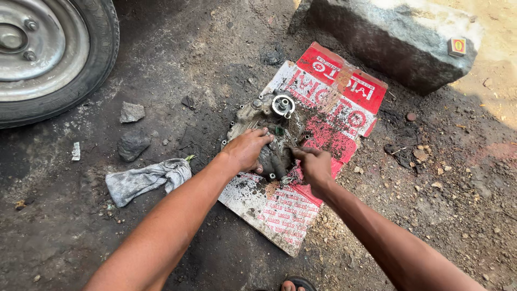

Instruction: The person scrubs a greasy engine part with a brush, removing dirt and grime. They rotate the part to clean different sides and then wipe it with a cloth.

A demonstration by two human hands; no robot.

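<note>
The head camera looks down at dirty, oily ground, and a greasy metal engine part lies in the middle of it, on a flat red and white cardboard sheet. The part is grey and black with grime, and a shiny round ring sits at its far end. Both hands are on the near end of the part, so it lies right under them and reaches away past the fingers. The left hand rests flat on top of the part, palm down, with the fingers spread a little and bent over its left side; it presses on the part and is not closed around it. The left arm comes up from the bottom of the view and points to the right. The right hand is curled, with the fingers pinched together at the near right edge of the part, by a small dark piece there; I cannot tell just what it grips. The right arm comes from the bottom right corner and points left, so the two hands almost meet. A crumpled grey rag lies on the ground to the left of the left arm. A car wheel stands in the top left corner, and a big grey stone block lies at the top right.
</note>
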